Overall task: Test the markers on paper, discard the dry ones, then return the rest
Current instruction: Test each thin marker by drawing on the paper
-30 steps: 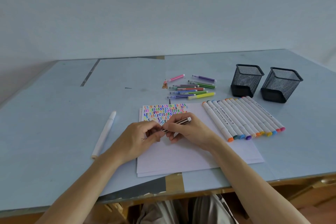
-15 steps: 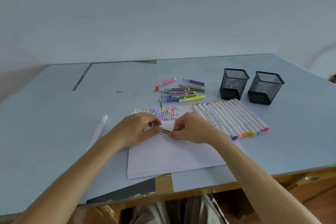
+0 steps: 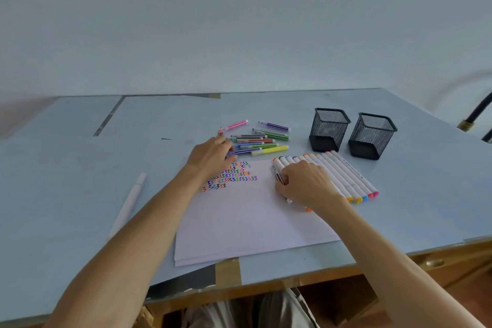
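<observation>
Testing looks under way. The right hand (image 3: 306,184) grips a brown marker (image 3: 279,178) over the paper (image 3: 247,221), beside the row of white markers (image 3: 343,170) near the tabletop's right edge. The left hand (image 3: 210,157) reaches the thin markers (image 3: 258,141) beyond the paper's far edge; whether it pinches one I cannot tell. Next, probably, scribble below the squiggles (image 3: 231,176), judging ink.

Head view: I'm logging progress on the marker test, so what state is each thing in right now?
Left hand: reaching into the thin markers, on a blue one.
Right hand: holding the brown marker on the paper.
Paper: flat, top left scribbled.
Thick markers: capped, in a row.
Mesh cups: upright.
White pen: lying alone.
</observation>
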